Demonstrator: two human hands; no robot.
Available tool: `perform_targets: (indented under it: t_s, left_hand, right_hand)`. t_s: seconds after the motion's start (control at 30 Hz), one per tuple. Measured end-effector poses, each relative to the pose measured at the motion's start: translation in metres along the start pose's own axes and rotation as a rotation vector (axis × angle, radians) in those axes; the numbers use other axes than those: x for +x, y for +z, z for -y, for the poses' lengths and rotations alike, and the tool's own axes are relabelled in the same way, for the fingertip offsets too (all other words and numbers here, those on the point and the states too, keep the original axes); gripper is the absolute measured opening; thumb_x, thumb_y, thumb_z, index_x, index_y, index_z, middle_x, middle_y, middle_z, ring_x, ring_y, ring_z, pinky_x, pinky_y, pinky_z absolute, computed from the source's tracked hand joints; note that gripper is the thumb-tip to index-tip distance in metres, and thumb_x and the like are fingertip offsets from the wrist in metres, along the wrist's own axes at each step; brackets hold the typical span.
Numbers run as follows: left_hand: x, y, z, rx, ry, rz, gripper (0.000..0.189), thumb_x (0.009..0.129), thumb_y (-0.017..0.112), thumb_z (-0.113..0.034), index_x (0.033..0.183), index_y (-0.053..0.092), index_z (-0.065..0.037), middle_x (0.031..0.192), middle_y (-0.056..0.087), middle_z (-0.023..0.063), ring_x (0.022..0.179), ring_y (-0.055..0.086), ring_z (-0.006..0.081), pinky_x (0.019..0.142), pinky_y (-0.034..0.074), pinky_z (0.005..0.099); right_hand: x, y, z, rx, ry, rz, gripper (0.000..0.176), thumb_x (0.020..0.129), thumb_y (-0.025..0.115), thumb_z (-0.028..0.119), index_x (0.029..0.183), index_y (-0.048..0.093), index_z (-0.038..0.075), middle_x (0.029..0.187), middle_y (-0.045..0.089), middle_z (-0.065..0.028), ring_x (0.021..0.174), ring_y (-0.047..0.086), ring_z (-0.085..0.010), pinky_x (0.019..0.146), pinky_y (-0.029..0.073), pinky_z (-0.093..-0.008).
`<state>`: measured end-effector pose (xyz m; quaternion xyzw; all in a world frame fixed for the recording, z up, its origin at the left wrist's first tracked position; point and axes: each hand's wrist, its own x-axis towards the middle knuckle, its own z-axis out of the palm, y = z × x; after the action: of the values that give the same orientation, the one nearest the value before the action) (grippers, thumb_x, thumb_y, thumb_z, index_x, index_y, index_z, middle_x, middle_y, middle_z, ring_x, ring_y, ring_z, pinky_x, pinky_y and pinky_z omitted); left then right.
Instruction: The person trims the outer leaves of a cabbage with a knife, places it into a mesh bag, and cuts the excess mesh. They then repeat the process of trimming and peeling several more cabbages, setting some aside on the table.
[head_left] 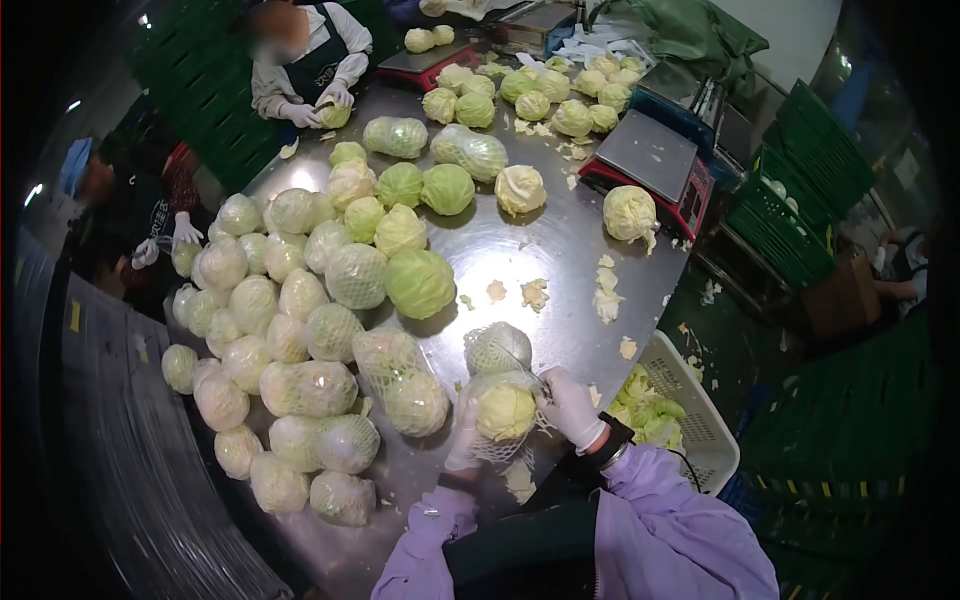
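Observation:
At the front of the metal table, a cabbage (505,411) sits partly inside white net wrap, its top bare. My left hand (464,432), in a white glove, is against the left side of this netted cabbage, holding it. On the right side, my gloved right hand (571,406) pinches the edge of the net. Just beyond them lies another cabbage in netting (498,349), touching the first or very near it. To the left of my hands rest netted cabbages wrapped as a pair (402,383).
Many wrapped cabbages (252,305) cover the table's left side; bare ones (420,284) lie beyond. A scale (650,150) stands at the right back. A white basket (705,430) with leaves is by my right arm. A person (315,60) handles a cabbage across the table.

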<state>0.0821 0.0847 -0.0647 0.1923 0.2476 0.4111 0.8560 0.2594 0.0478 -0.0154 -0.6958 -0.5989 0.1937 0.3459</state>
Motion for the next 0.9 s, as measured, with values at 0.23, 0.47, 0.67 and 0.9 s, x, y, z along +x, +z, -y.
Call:
perform_targets:
  t_s: [0.23, 0.47, 0.67, 0.9]
  left_hand:
    - [-0.002, 0.016, -0.008, 0.506, 0.200, -0.046, 0.058, 0.087, 0.063, -0.020, 0.134, 0.035, -0.003, 0.124, 0.048, 0.0135, 0.113, 0.050, 0.0229, 0.096, 0.044, 0.0352]
    - [-0.009, 0.027, 0.002, 0.574, 0.126, -0.099, 0.044, 0.089, 0.061, -0.012, 0.128, 0.044, -0.002, 0.119, 0.051, 0.0111, 0.112, 0.050, 0.0208, 0.096, 0.043, 0.0332]
    - [0.009, 0.026, -0.001, 0.983, 0.042, 0.113, 0.039, 0.095, 0.056, -0.024, 0.124, 0.052, 0.002, 0.111, 0.060, 0.0097, 0.110, 0.053, 0.0185, 0.100, 0.038, 0.0307]
    - [-0.038, 0.021, -0.002, 1.215, 0.222, 0.164, 0.062, 0.086, 0.067, -0.018, 0.137, 0.038, 0.005, 0.139, 0.042, 0.0212, 0.129, 0.041, 0.0273, 0.108, 0.031, 0.0340]
  right_hand:
    - [-0.007, -0.027, -0.005, 0.229, 0.072, 0.131, 0.048, 0.077, 0.075, 0.023, 0.117, 0.059, 0.001, 0.104, 0.060, -0.0156, 0.097, 0.059, -0.0318, 0.084, 0.047, -0.0359]
    - [-0.024, -0.021, -0.017, 0.310, -0.093, 0.088, 0.036, 0.077, 0.075, 0.021, 0.106, 0.064, 0.003, 0.106, 0.058, -0.0131, 0.093, 0.060, -0.0295, 0.079, 0.048, -0.0336]
    - [-0.023, -0.016, -0.013, 0.164, 0.016, 0.210, 0.025, 0.079, 0.071, 0.023, 0.091, 0.061, 0.002, 0.091, 0.055, -0.0112, 0.079, 0.058, -0.0302, 0.068, 0.047, -0.0345]
    - [-0.034, -0.018, -0.030, 0.036, -0.060, 0.142, 0.036, 0.079, 0.071, 0.033, 0.098, 0.058, 0.006, 0.093, 0.054, -0.0104, 0.081, 0.059, -0.0299, 0.069, 0.048, -0.0355]
